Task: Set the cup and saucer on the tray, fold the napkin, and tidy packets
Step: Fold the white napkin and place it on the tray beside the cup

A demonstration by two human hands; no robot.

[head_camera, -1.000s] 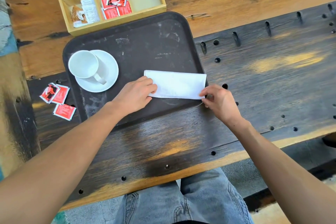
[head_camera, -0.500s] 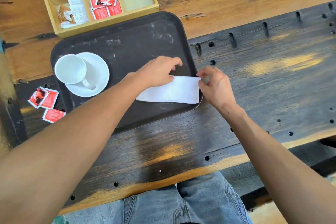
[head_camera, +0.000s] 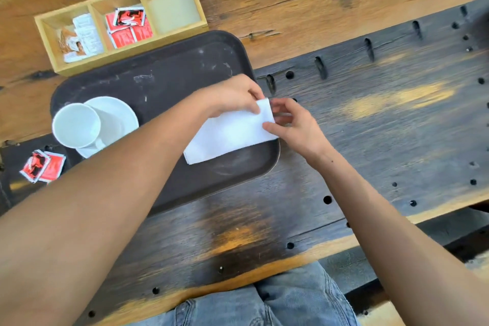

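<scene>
On the right edge of the tray [head_camera: 158,82], you hold the white napkin [head_camera: 230,135] by its far end: your left hand [head_camera: 232,98] pinches the upper corner and your right hand [head_camera: 293,124] grips the end just below it, fingers closed on the cloth. Holding both corners of one end that way looks like preparation for another fold, with the near end lying on the tray as the anchor.

The cup [head_camera: 76,124] sits on its saucer [head_camera: 119,116] at the tray's left side, so that part of the task appears done. Beyond the tray, the wooden organizer [head_camera: 121,58] has three compartments: the left holds pale and brown packets [head_camera: 79,37], the middle holds red packets [head_camera: 129,25], and the right is empty. More loose red packets [head_camera: 42,165] lie on the worktop [head_camera: 370,119] just left of the tray, probably waiting to join the middle compartment.
</scene>
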